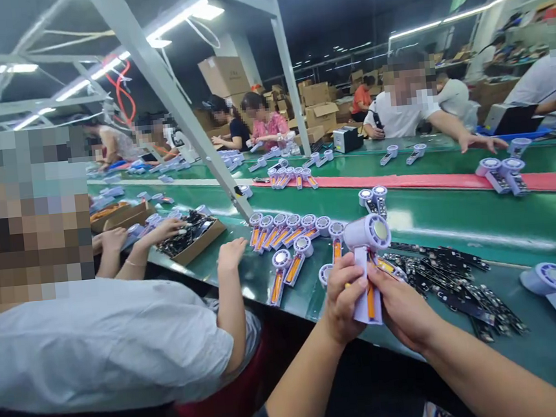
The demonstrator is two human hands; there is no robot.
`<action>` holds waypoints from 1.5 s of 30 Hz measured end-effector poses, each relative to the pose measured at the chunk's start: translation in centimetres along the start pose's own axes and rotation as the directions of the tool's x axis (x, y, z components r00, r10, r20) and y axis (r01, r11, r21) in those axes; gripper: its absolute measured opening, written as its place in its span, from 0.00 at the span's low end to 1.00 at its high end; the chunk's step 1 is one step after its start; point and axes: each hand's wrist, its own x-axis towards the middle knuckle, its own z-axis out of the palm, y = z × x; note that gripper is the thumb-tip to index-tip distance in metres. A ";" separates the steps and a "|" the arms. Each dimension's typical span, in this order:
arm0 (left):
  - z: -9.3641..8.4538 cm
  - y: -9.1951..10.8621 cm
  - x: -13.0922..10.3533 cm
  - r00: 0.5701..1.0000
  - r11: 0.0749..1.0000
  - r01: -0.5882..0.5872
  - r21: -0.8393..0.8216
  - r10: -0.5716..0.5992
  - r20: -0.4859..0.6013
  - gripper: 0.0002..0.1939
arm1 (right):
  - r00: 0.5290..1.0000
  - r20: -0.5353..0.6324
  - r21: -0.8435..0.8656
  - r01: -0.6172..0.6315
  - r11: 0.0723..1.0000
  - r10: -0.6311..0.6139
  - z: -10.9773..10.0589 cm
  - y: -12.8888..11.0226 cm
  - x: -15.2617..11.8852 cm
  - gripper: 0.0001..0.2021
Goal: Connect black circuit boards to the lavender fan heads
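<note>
A lavender handheld fan housing (357, 233) with a round vented head is held upright in front of me, an orange strip showing in its open handle. My left hand (344, 290) wraps the handle from the left. On the other side my right hand (400, 298) has its fingers pressed against the handle, near the thin wires below the head. Right of my hands lies a pile of black circuit boards (459, 277). Similar fan housings with orange strips (280, 229) lie in a row beyond and to the left.
A person in a light shirt (124, 339) sits close on the left, beside a cardboard box of dark parts (198, 241). A slanted metal post (176, 100) rises from the bench. More fan housings (554, 278) lie at the right edge. People work across the green belt (433, 204).
</note>
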 end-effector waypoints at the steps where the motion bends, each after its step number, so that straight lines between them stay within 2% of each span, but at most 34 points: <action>1: -0.2 0.1 0.0 0.991 0.989 -0.116 0.091 0.109 0.078 0.18 | 0.999 -0.047 0.076 0.014 0.997 -0.010 0.2 -0.4 -0.4 0.30; 2: -0.5 0.3 0.1 0.972 0.962 -0.218 0.163 0.200 0.120 0.24 | 0.996 -0.086 0.113 0.047 0.992 -0.038 0.1 -0.8 -0.7 0.30; 3: -0.9 0.4 0.3 0.963 0.946 -0.261 0.190 0.242 0.118 0.29 | 0.991 -0.110 0.119 0.084 0.989 -0.071 -0.1 -1.2 -0.9 0.30; 4: -1.2 0.7 0.7 0.976 0.966 -0.210 0.152 0.200 0.082 0.31 | 0.988 -0.117 0.103 0.114 0.988 -0.102 -0.3 -1.6 -1.1 0.29; 5: -1.4 0.9 1.2 0.995 0.994 -0.099 0.053 0.098 0.031 0.32 | 0.987 -0.107 0.077 0.132 0.988 -0.123 -0.6 -1.9 -1.3 0.28; 6: -1.5 1.3 1.8 0.999 0.995 0.043 -0.087 -0.043 0.001 0.32 | 0.988 -0.083 0.049 0.134 0.990 -0.130 -0.9 -2.0 -1.5 0.27; 7: -1.4 1.8 2.4 0.982 0.954 0.186 -0.236 -0.191 0.003 0.33 | 0.991 -0.050 0.027 0.122 0.992 -0.121 -1.1 -1.9 -1.7 0.26; 9: -0.8 3.1 3.5 0.905 0.787 0.413 -0.459 -0.410 0.110 0.40 | 0.997 0.016 0.010 0.079 0.997 -0.079 -1.1 -1.4 -2.0 0.26; 11: -0.1 4.6 4.4 0.820 0.620 0.553 -0.556 -0.522 0.234 0.46 | 0.997 0.064 -0.002 0.034 0.999 -0.033 -0.9 -0.8 -2.3 0.26; 13: 0.6 5.8 4.7 0.758 0.510 0.620 -0.596 -0.586 0.287 0.46 | 0.996 0.086 -0.017 0.006 1.000 -0.005 -0.7 -0.5 -2.6 0.27; 15: 1.1 6.5 4.7 0.744 0.482 0.620 -0.619 -0.612 0.269 0.45 | 0.996 0.091 -0.030 -0.008 1.000 0.010 -0.6 -0.4 -2.9 0.28; 17: 1.4 6.7 4.3 0.759 0.499 0.586 -0.638 -0.613 0.219 0.45 | 0.996 0.088 -0.042 -0.018 0.999 0.021 -0.8 -0.6 -3.0 0.29; 20: 1.6 6.3 3.8 0.759 0.496 0.566 -0.659 -0.625 0.181 0.44 | 0.995 0.085 -0.073 -0.050 0.996 0.056 -1.2 -0.9 -3.1 0.28; 23: 1.7 5.9 3.3 0.740 0.459 0.580 -0.673 -0.642 0.200 0.43 | 0.990 0.106 -0.101 -0.087 0.991 0.097 -1.6 -0.7 -3.1 0.26; 25: 1.8 5.8 3.0 0.739 0.445 0.574 -0.687 -0.643 0.201 0.42 | 0.991 0.100 -0.088 -0.079 0.993 0.088 -1.6 -0.3 -3.1 0.26; 29: 1.8 5.8 2.4 0.749 0.447 0.518 -0.730 -0.649 0.134 0.41 | 0.994 0.074 -0.076 -0.076 0.994 0.081 -1.3 0.5 -2.8 0.27; 33: 1.1 5.5 1.5 0.719 0.407 0.532 -0.743 -0.681 0.142 0.44 | 0.984 0.092 -0.125 -0.143 0.982 0.155 -1.7 1.6 -3.0 0.28; 35: 0.6 5.1 0.5 0.697 0.397 0.531 -0.749 -0.706 0.120 0.43 | 0.984 0.088 -0.266 -0.124 0.956 0.152 -2.6 2.5 -3.4 0.30; 37: -0.2 4.4 -0.9 0.693 0.417 0.528 -0.740 -0.715 0.091 0.43 | 0.992 0.076 -0.493 -0.049 0.869 0.100 -3.6 3.6 -4.0 0.32; 39: -1.3 3.4 -2.4 0.724 0.467 0.540 -0.700 -0.683 0.102 0.43 | 0.996 0.068 -0.692 0.007 0.722 0.055 -4.6 4.8 -4.7 0.28; 41: -2.8 2.2 -3.8 0.785 0.569 0.515 -0.641 -0.613 0.087 0.41 | 0.995 0.070 -0.827 0.018 0.562 0.072 -5.2 5.9 -5.3 0.24; 42: -3.7 1.6 -4.4 0.823 0.644 0.474 -0.600 -0.567 0.042 0.39 | 0.992 0.074 -0.875 0.016 0.484 0.102 -5.4 6.5 -5.5 0.22; 44: -5.4 0.4 -5.2 0.895 0.813 0.388 -0.434 -0.445 -0.033 0.34 | 0.988 0.084 -0.944 0.036 0.329 0.133 -5.8 7.7 -5.6 0.19; 45: -6.1 -0.1 -5.4 0.924 0.879 0.363 -0.310 -0.382 -0.001 0.33 | 0.986 0.101 -0.965 0.065 0.256 0.130 -6.1 8.3 -5.4 0.18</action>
